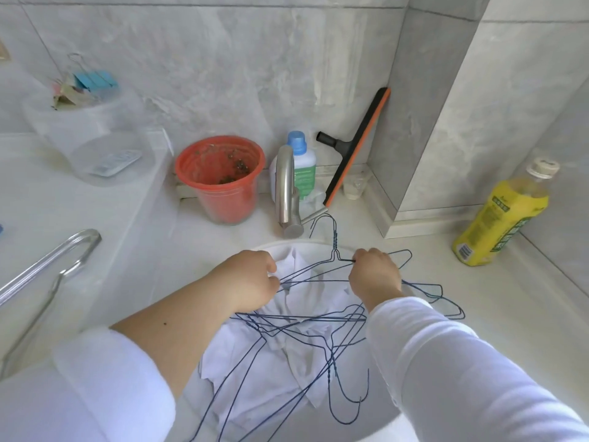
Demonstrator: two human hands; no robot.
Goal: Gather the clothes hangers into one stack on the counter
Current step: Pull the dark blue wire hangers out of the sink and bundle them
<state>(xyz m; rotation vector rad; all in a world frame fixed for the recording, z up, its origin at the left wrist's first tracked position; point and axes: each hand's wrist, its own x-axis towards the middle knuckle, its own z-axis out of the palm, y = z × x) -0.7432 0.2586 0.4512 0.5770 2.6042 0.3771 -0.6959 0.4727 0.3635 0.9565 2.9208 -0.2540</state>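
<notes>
White table (pixel 366 218) runs along a grey tiled wall, round sink (pixel 360 422) set in it, white cloth (pixel 255 371) bunched in the sink. Tangle of dark blue wire hangers (pixel 306 323) lies over the cloth and sink, some hooks toward the camera, a few ends spilling onto the table at right. One hanger (pixel 334 240) is raised at the far rim, hook up by the steel tap (pixel 287 193). Right hand (pixel 374 275) fingers curled round that hanger's shoulder wire just beside the neck. Left hand (pixel 251 279) curled, pinching wires at the tangle's left end, white sleeve pushed up. Red bucket (pixel 220 177) left of the tap, white bottle with blue cap (pixel 302 161) behind it, squeegee (pixel 353 148) leaning in the corner. Yellow bottle (pixel 500 218) far right on the table. Steel hanger (pixel 47 275) at left edge.
</notes>
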